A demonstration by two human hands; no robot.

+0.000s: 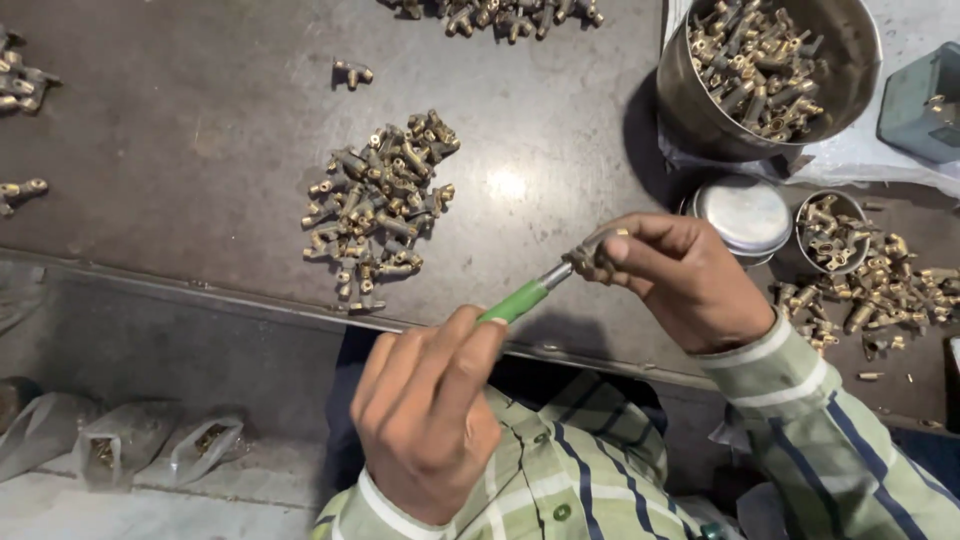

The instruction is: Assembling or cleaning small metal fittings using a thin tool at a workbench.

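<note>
Between thumb and fingers, right hand [680,285] pinches brass fitting [592,256].

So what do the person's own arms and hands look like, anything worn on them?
Both hands, the left hand and the right hand, are bare: no gloves, rings or watch in view. Both arms wear long shirt sleeves in pale green and cream check with dark blue stripes. The cuffs are closed at the wrists, and a small green button shows on the left one.
</note>
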